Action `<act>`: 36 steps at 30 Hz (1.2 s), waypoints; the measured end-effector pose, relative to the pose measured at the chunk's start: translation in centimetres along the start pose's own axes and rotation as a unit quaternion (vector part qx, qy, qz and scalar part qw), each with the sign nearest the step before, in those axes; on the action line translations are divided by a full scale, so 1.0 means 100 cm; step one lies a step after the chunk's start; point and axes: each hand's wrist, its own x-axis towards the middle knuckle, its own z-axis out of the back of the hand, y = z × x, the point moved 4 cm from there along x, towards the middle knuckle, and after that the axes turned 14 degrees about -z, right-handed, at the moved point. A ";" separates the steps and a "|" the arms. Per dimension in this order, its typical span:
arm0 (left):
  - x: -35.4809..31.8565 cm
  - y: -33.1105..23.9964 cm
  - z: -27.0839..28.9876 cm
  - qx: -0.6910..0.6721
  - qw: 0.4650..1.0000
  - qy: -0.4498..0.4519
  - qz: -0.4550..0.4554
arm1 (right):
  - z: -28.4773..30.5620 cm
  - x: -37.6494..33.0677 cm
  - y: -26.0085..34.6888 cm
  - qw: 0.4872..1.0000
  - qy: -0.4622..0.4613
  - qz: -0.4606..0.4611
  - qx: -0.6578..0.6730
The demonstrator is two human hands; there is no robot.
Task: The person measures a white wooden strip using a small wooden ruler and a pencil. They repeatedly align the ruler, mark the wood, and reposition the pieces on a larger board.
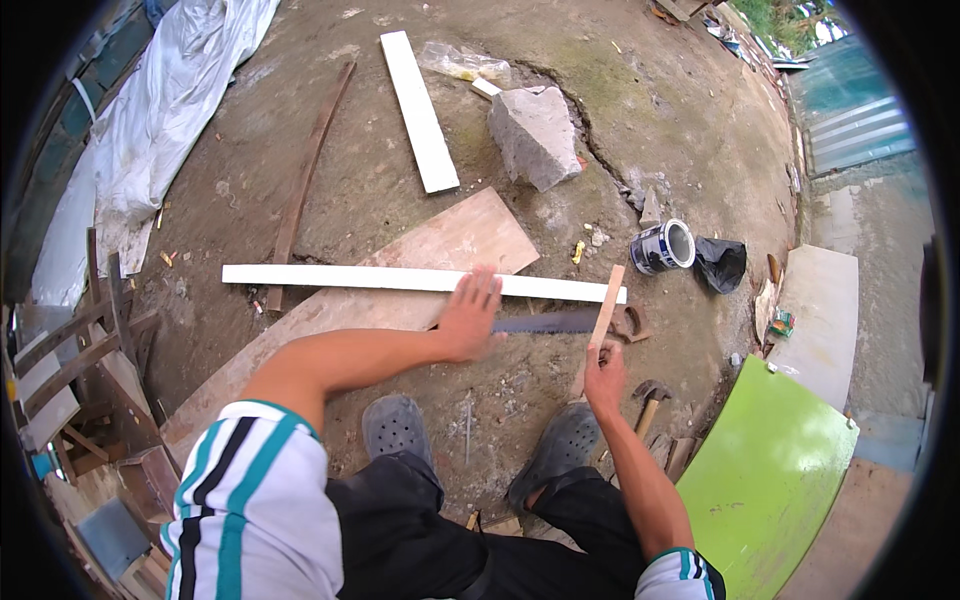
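A long white strip of wood [350, 278] lies crosswise over a wide brown board [470, 235] on the ground. My left hand [470, 318] rests on this strip with its fingers stretched out, slightly blurred. At the strip's right end, my right hand [604, 375] pinches a short, thin wooden stick [608, 300], held upright across it. A handsaw [550, 322] lies just on the near side of the white strip, its handle under the right end; my left hand covers the blade's tip. By my right foot is a hammer [652, 398].
Farther off lie a white board [418, 110], a narrow brown batten [312, 170] and a concrete block [535, 135]. A paint can [662, 247] and black plastic bag [720, 263] are at right, near a green panel [770, 465]. Scrap wood [90, 370] piles up at left.
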 end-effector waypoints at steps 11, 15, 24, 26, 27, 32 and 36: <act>0.000 -0.013 0.028 0.005 0.963 -0.096 -0.251 | -0.050 -0.023 -0.002 0.993 0.020 -0.020 0.111; -0.078 0.073 0.027 0.038 0.993 -0.106 0.025 | -0.090 -0.057 0.051 0.968 0.157 -0.105 0.166; -0.179 0.080 0.008 0.081 0.973 0.008 -0.215 | -0.169 -0.118 0.108 0.966 0.229 0.014 0.118; -0.184 0.089 0.013 0.081 0.987 -0.012 -0.140 | -0.175 -0.123 0.116 0.965 0.245 0.032 0.089; -0.184 0.093 0.016 0.081 0.991 -0.023 -0.103 | -0.180 -0.126 0.119 0.965 0.246 0.036 0.081; -0.184 0.124 0.031 0.087 0.975 -0.191 0.078 | -0.210 -0.141 0.137 0.958 0.278 0.037 0.052; -0.185 0.152 0.041 0.103 0.966 -0.196 0.136 | -0.198 -0.122 0.117 0.969 0.242 -0.002 0.041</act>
